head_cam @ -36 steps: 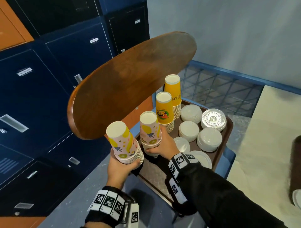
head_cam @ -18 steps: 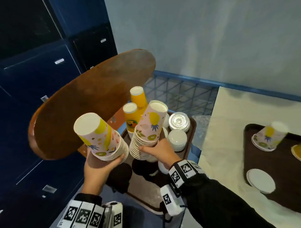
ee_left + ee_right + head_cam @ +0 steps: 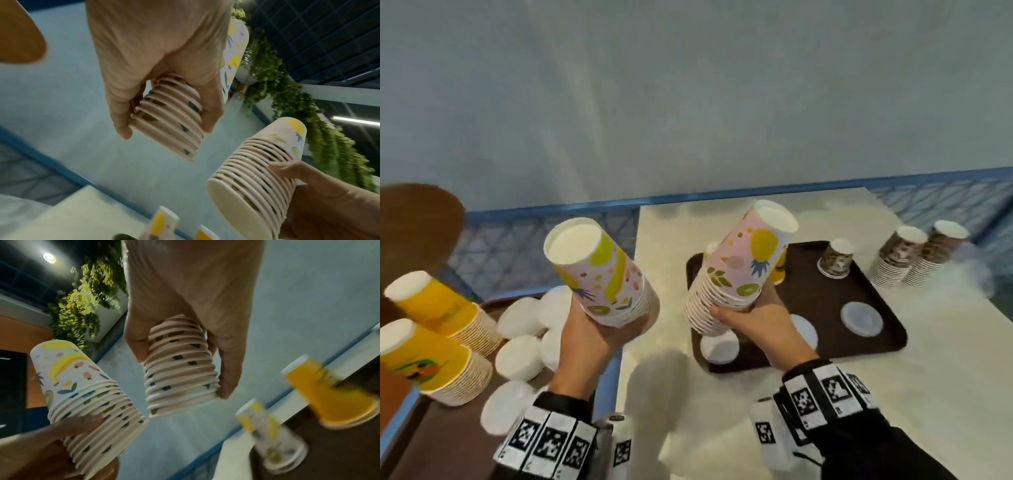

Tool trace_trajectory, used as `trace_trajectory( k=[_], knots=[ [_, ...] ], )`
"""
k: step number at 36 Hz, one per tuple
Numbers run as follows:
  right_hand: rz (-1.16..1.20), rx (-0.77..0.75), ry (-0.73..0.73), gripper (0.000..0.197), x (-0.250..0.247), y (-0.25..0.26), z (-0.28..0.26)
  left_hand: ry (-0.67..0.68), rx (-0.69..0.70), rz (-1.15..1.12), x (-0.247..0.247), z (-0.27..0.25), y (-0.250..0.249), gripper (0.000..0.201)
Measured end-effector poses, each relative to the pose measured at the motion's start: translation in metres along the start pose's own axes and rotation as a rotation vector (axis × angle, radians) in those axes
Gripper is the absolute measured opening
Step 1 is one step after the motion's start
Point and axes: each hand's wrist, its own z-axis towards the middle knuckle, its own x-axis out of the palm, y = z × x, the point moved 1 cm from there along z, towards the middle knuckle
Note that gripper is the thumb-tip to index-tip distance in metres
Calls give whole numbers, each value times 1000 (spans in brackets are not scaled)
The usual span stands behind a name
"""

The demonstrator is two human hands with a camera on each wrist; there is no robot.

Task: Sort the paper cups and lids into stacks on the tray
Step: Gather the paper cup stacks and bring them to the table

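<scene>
My left hand (image 3: 594, 334) grips a tilted stack of fruit-print paper cups (image 3: 602, 274) by its lower rims, in the air between the two trays. My right hand (image 3: 751, 317) grips a second fruit-print stack (image 3: 736, 270) over the left part of the dark brown tray (image 3: 873, 346). On that tray stand a leopard-print cup (image 3: 837, 258) and an orange cup (image 3: 779, 272), partly hidden, with flat white lids (image 3: 861, 317) lying singly. The wrist views show the fingers curled round the left stack (image 3: 172, 120) and the right stack (image 3: 180, 369).
At the left, another tray (image 3: 431, 435) carries two orange cup stacks (image 3: 438, 303) and several piles of white lids (image 3: 522, 356). Two brown-patterned cup stacks (image 3: 900, 255) stand on the cream table (image 3: 722, 411) right of the dark tray. A blue mesh rail (image 3: 517, 236) runs behind.
Both hands have carried their fruit-print stacks off the left tray and rightward; the right stack now hangs over the dark tray on the cream table. The view has swung right.
</scene>
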Motion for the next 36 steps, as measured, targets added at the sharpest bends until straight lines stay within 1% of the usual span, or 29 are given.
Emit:
trace_trajectory(
  k=[3, 4, 6, 8, 10, 12, 13, 15, 18, 19, 22, 23, 25, 27, 30, 31, 33, 36],
  knots=[
    [-8, -24, -100, 75, -63, -2, -9, 143, 55, 12, 59, 6, -29, 74],
    [-13, -22, -136, 75, -83, -2, -12, 177, 65, 12, 77, 7, -28, 74],
    [-17, 2, -200, 77, -122, -4, -18, 207, 55, 1, 113, 6, -32, 86],
    [-41, 23, -264, 81, -162, -5, -21, 244, 75, -26, 149, 1, -41, 92],
    [-66, 23, -339, 78, -200, -7, -23, 297, 73, -42, 184, -8, -55, 89],
    [-87, 18, -411, 78, -237, -9, -26, 356, 77, -71, 219, -14, -67, 79],
    [-95, 10, -436, 79, -253, -11, -27, 384, 80, -77, 235, -17, -71, 79],
    [-102, 3, -473, 82, -287, -16, -27, 426, 113, -74, 268, -21, -78, 84],
    [-114, 19, -528, 82, -333, -29, -26, 494, 130, -83, 315, -25, -87, 75],
    [-120, 28, -540, 82, -346, -36, -25, 519, 127, -83, 331, -26, -89, 76],
    [-151, 53, -547, 84, -380, -52, -21, 570, 103, -79, 378, -29, -87, 90],
    [-162, 60, -551, 83, -390, -58, -20, 569, 94, -64, 393, -29, -85, 90],
    [-175, 75, -554, 78, -403, -66, -16, 557, 64, -39, 417, -30, -84, 84],
    [-178, 97, -566, 75, -419, -74, -10, 575, 40, -30, 444, -33, -84, 81],
    [-170, 117, -576, 69, -442, -89, 3, 604, -6, -67, 484, -34, -79, 81],
    [-171, 123, -580, 68, -442, -92, 7, 605, -25, -83, 491, -34, -75, 81],
    [-178, 144, -578, 70, -440, -98, 13, 607, -43, -89, 500, -35, -69, 85],
    [-174, 187, -546, 82, -443, -108, 26, 604, -70, -65, 523, -35, -59, 86]
  ],
)
